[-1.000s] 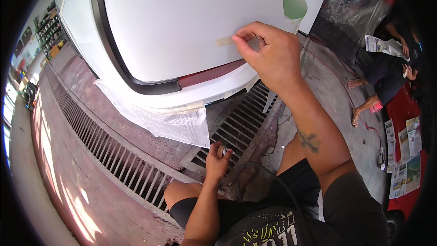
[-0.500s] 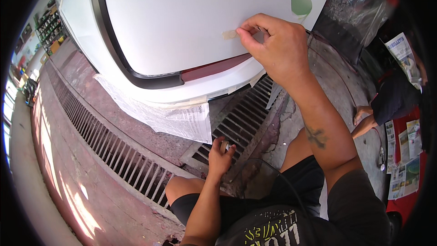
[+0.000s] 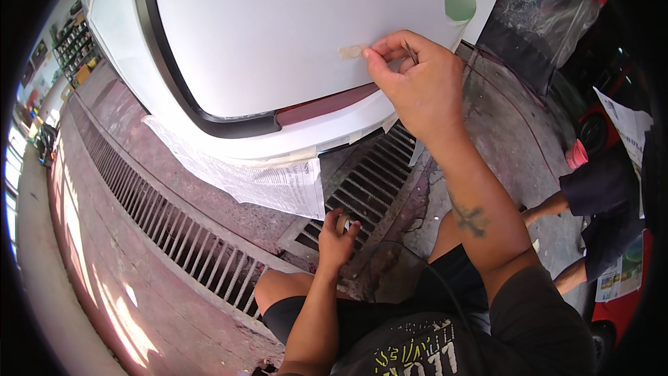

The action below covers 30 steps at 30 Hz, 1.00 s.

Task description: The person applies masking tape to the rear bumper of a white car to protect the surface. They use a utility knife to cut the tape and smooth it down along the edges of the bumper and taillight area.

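My right hand (image 3: 426,83) is raised in front of the white car panel (image 3: 264,35). Its thumb and forefinger are pinched at the right edge of a small beige piece of masking tape (image 3: 349,52) on the panel. A thin dark sliver (image 3: 412,53), too small to name, shows among the curled fingers. Lower down, my left hand (image 3: 337,245) holds a roll of tape (image 3: 342,223), fingers curled round it. Printed newspaper (image 3: 278,184) hangs from the bumper's lower edge, with beige tape along its top.
A metal floor grate (image 3: 174,237) runs past my knees. On the right a person's arm (image 3: 574,275) and dark clothing show beside a red surface with newspaper. A pink cup (image 3: 576,154) is near them. A translucent green container (image 3: 459,1) is beyond the panel.
My right hand has dropped slightly and turned, still at the tape piece. My left hand has hardly moved. The person on the right has shifted, and the pink cup has come into sight.
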### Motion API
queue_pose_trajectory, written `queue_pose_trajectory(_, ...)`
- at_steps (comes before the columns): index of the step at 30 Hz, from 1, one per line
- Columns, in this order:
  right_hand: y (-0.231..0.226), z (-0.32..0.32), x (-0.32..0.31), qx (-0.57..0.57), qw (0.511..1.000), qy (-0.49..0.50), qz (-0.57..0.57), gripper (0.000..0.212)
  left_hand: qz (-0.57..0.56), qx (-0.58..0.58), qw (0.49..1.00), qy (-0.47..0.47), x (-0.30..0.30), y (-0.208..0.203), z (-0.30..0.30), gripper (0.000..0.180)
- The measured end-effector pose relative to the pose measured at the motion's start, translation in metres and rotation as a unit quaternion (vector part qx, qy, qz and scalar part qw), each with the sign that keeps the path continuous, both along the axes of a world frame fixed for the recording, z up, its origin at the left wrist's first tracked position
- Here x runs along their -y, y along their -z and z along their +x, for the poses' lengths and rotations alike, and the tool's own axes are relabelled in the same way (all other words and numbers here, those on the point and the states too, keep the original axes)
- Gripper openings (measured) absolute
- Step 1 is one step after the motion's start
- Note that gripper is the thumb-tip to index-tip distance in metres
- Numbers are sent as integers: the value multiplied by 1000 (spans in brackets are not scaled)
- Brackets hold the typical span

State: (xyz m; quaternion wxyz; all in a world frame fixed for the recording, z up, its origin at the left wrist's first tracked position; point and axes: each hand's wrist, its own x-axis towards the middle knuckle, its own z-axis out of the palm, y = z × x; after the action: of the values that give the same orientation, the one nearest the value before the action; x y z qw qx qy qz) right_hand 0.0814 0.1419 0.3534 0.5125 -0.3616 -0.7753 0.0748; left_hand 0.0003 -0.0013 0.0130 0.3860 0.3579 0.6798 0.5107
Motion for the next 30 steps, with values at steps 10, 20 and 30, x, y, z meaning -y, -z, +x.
queue_pose_trajectory(10,17,-5,-14,-168,967,-120,-151,22,-2,-3,1000,7,2,-10,1,58)
queue_pose_trajectory(20,20,-9,-9,-177,965,-110,-161,19,-2,14,1000,4,3,-16,2,62)
queue_pose_trajectory(30,22,-9,-10,-149,974,-129,-111,16,3,6,1000,7,3,-15,2,62)
